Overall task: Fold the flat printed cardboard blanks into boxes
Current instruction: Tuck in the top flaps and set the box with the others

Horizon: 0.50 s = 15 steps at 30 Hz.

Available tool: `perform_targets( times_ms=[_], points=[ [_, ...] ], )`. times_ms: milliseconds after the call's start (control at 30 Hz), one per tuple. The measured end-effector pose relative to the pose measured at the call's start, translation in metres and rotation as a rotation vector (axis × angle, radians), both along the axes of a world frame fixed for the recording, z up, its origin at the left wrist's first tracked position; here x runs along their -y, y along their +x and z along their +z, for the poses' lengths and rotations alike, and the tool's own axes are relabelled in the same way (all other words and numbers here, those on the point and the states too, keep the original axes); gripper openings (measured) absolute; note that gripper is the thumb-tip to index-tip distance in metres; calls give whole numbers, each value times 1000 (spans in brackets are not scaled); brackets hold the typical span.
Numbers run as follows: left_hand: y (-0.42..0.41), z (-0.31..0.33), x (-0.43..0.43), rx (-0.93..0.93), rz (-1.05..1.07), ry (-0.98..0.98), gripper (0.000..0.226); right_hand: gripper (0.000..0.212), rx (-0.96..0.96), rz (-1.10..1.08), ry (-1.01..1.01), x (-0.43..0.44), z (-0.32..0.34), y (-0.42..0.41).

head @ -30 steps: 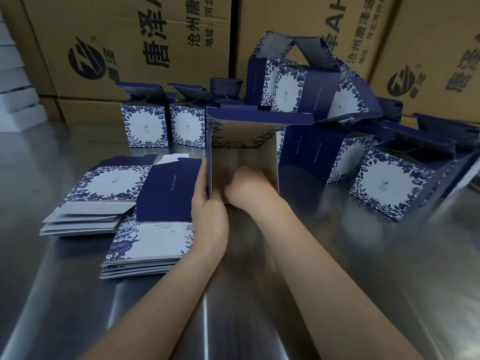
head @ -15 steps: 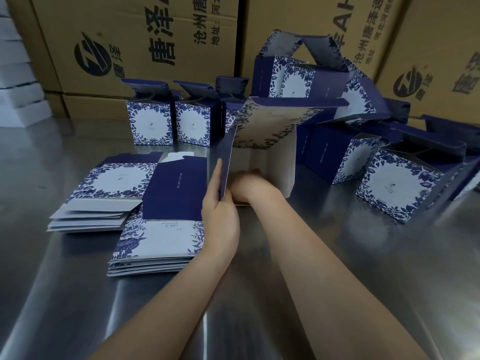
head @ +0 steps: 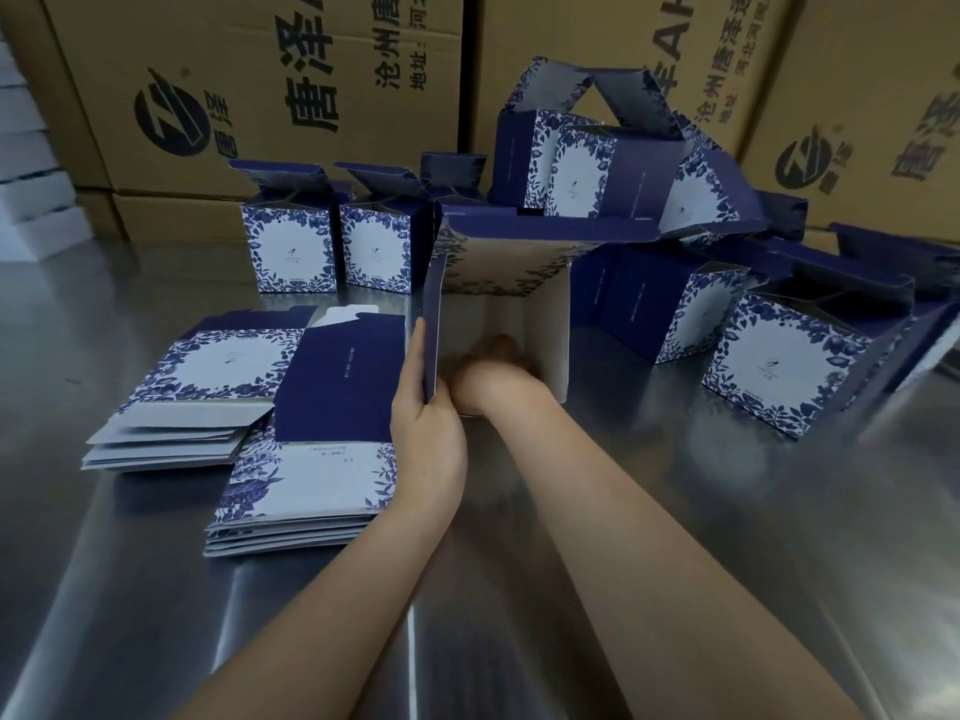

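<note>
A half-formed blue-and-white floral box (head: 551, 324) lies on its side in the middle of the steel table (head: 727, 537), its opening facing me and a dark blue flap sticking out on top. My left hand (head: 426, 428) pinches the box's left wall, fingers along the outside and thumb at the inner edge. My right hand (head: 491, 374) reaches inside the box, down against its far end; its fingers are hidden. Two stacks of flat printed blanks (head: 322, 475) (head: 208, 376) lie left of my left hand.
Two folded boxes (head: 293, 252) (head: 379, 252) stand behind the blanks with lids open. More folded boxes (head: 779, 366) are piled at the back right. Large brown shipping cartons (head: 260, 70) wall off the far edge. White stacked material (head: 31, 200) sits at far left.
The box tilted to the right and then settled square again with its opening toward me. My right hand has gone deeper inside it. My left hand has kept its hold on the left wall.
</note>
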<state>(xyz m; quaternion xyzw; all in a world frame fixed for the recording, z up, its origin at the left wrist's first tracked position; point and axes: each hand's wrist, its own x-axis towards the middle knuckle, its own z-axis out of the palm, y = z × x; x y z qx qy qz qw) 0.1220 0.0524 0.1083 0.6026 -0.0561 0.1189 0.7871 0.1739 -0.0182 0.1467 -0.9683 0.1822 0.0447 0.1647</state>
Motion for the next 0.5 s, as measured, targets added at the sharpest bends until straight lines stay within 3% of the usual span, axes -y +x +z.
perform_targets(
  times_ms=[167,333,500],
  points=[
    [2,-3,0,-4,17,-22,61,43,160,179,-128,-4,9,-9],
    [3,-3,-2,-13,23,-47,60,41,185,316,-246,-6,15,-8],
    [5,-2,-2,-36,28,-59,52,48,20,352,-167,-11,10,3]
  ],
)
